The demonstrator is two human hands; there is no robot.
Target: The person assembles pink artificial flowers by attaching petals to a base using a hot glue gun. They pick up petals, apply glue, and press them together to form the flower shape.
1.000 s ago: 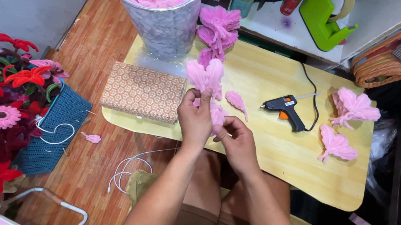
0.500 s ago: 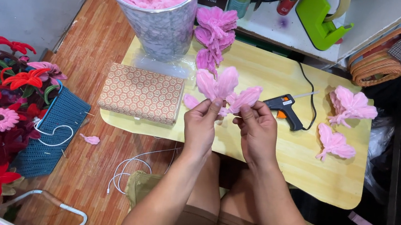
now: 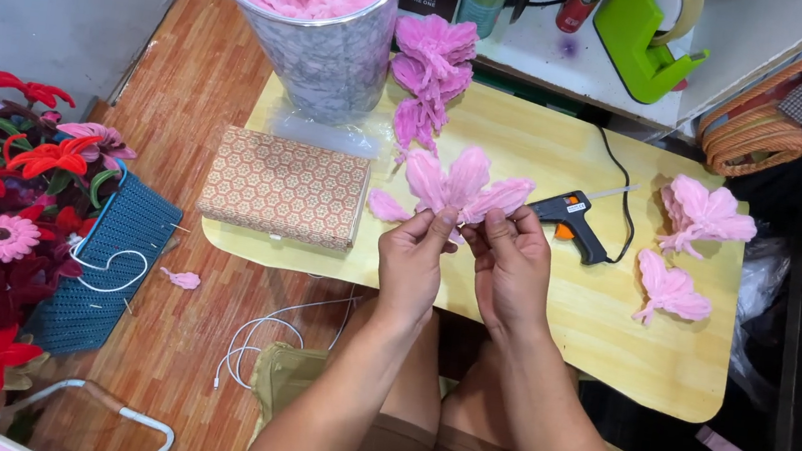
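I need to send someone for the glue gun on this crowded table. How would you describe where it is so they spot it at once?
On the yellow wooden table, look just beside the right hand. The glue gun lies there flat, black cord trailing toward the back. It is the only black and orange thing among pink flowers.

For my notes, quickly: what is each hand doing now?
Left hand: closed on the pink flower.
Right hand: closed on the same flower.

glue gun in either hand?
No. The glue gun lies on the yellow table, right of the hands; both the left hand and right hand pinch the pink flower.
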